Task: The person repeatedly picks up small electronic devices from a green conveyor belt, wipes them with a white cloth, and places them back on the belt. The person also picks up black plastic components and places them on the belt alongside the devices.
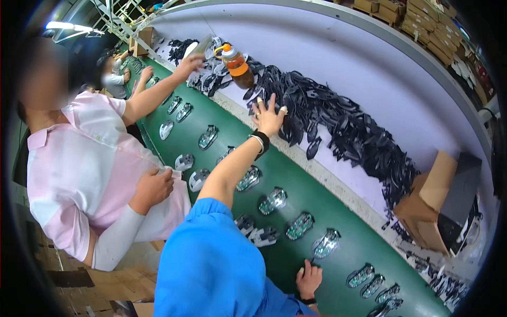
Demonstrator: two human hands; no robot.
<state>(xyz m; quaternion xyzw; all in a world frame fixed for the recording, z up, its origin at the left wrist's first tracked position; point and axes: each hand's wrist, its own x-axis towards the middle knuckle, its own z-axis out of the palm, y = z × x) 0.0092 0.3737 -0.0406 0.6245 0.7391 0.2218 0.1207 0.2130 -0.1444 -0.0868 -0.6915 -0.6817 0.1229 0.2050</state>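
Note:
My left hand [269,121] reaches over the belt's far edge with its fingers spread. It lies at the near side of a long heap of black curved plastic pieces [338,116] and grips none that I can see. White covers sit on some of its fingertips. My right hand [309,280] is low over the green conveyor belt [338,195], fingers curled together by a small dark bit that I cannot make out. Just beyond it lies an open computer mouse body [326,243] with its circuit board showing. Another such mouse body [300,226] is to its left.
A bottle of brown liquid [237,66] with an orange cap stands beside the heap. More mouse bodies [372,285] line the belt. An open cardboard box [428,206] sits at the right. At my left, a co-worker in a pink and white shirt [100,137] reaches across the belt.

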